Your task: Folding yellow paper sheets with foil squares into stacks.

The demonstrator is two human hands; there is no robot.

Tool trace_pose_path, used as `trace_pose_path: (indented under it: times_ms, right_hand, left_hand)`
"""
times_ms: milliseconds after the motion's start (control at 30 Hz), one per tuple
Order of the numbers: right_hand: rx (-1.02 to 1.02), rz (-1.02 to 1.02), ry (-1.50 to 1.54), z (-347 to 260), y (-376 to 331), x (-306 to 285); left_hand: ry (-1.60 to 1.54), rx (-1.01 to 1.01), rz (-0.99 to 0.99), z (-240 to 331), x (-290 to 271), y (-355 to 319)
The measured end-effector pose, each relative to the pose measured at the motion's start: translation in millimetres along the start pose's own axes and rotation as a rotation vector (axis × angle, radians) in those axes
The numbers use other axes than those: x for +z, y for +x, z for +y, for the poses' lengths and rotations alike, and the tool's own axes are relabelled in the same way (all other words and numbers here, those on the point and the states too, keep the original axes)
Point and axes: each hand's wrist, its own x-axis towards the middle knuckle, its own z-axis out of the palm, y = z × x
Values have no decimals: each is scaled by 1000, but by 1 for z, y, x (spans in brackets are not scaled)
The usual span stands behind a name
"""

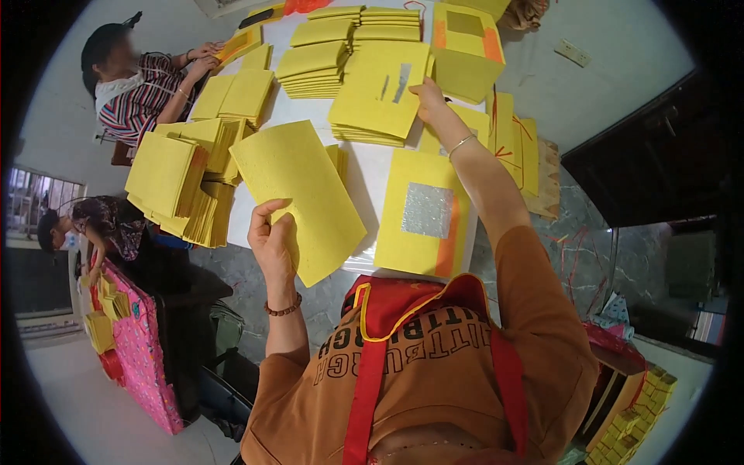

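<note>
My left hand (271,236) pinches the near left edge of a yellow paper sheet (306,194), thumb on top, and holds it tilted over the table's front. At the far side, my right hand (430,99) grips the right edge of a yellow sheet with grey streaks (380,85), on top of a paper stack; its fingertips are partly hidden. Between my arms and close to me lies a yellow stack with a silver foil square and an orange strip (428,211).
Yellow paper bundles (174,167) crowd the white table (360,182) on the left, with folded stacks (314,66) behind. A tall yellow block (469,66) stands far right. One co-worker (128,81) handles paper at the far left; another bends over a pink-covered table (139,341).
</note>
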Motion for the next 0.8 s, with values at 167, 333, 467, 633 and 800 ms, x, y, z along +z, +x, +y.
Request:
trace_pose_path:
  times_ms: [167,333,467,633,800]
  right_hand:
    - [82,104,-137,9,14,-7]
    - [81,71,-67,6,10,-12]
    - [67,108,-153,-9,-8,-12]
    - [-126,155,-444,-49,-84,10]
    - [-38,-101,-518,-60,-157,5]
  left_hand:
    - [-3,-34,33,-5,-12,-4]
    - [-4,-60,-15,-3,4,2]
    - [45,-30,-32,-2,12,8]
    - [128,33,-78,4,28,5]
    - [310,142,-198,2,48,15]
